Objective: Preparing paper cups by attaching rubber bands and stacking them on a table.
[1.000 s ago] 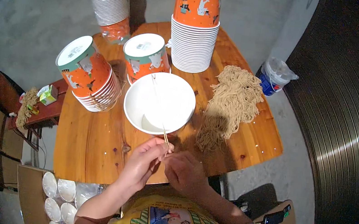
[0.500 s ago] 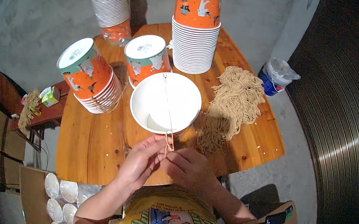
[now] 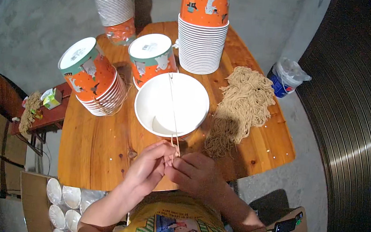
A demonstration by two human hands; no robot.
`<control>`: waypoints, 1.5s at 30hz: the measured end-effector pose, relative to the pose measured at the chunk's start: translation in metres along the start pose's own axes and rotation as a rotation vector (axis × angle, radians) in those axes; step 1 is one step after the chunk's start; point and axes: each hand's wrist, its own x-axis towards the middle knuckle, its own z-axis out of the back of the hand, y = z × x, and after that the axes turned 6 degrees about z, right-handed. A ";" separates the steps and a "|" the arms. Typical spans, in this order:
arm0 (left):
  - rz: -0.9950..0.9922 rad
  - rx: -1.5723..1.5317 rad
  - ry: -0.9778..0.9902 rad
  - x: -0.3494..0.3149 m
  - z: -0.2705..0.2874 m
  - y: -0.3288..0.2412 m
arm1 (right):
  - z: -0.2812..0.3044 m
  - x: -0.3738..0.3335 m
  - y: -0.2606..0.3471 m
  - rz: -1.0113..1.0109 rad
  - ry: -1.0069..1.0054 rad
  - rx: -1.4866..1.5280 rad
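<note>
A tan cord (image 3: 175, 110) runs from a hole near the far rim of a white paper bucket (image 3: 155, 97), across its open mouth, down to my hands. My left hand (image 3: 150, 161) pinches the cord just past the bucket's near rim. Close against it, my right hand (image 3: 194, 172) has its fingers curled on the cord as well. The cord forms a small loop or crossing between my fingertips; whether it is knotted I cannot tell. Right of the bucket lies a loose pile of tan cords (image 3: 247, 98).
An upside-down orange bucket (image 3: 151, 61) touches the back of the white one. Nested buckets (image 3: 93, 79) with cords stand at left, a tall stack (image 3: 200, 47) behind. A wrapped stack (image 3: 114, 1) leans at the back left. A blue pail (image 3: 288, 78) stands beyond the wooden table (image 3: 94, 160).
My hands stay together on the cord, with the left fingers shifting slightly at the loop. The whole view has moved a little; the bucket and the piles stay put.
</note>
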 end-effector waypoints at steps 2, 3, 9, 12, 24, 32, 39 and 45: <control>0.024 -0.042 -0.007 0.003 0.001 -0.002 | 0.004 0.002 -0.002 0.051 0.019 0.007; 0.050 -0.084 -0.013 0.005 0.001 -0.004 | 0.005 0.003 -0.002 0.050 0.019 0.006; 0.064 -0.099 -0.094 0.012 0.002 -0.013 | 0.009 0.009 0.000 0.145 0.038 0.062; 0.060 -0.086 -0.093 0.013 0.002 -0.016 | 0.015 0.009 -0.003 0.160 0.105 0.011; -0.259 0.370 -0.272 0.025 0.023 -0.015 | 0.043 0.007 -0.013 -0.458 0.515 -0.179; -0.523 0.522 -0.070 0.044 0.037 -0.029 | 0.035 -0.002 -0.059 -0.477 -0.108 -0.032; -1.268 1.047 0.180 -0.033 0.051 -0.115 | 0.067 0.090 -0.084 -1.041 -0.364 1.163; -1.664 1.381 0.108 -0.070 0.074 -0.196 | -0.001 0.178 -0.112 -1.018 -0.094 2.048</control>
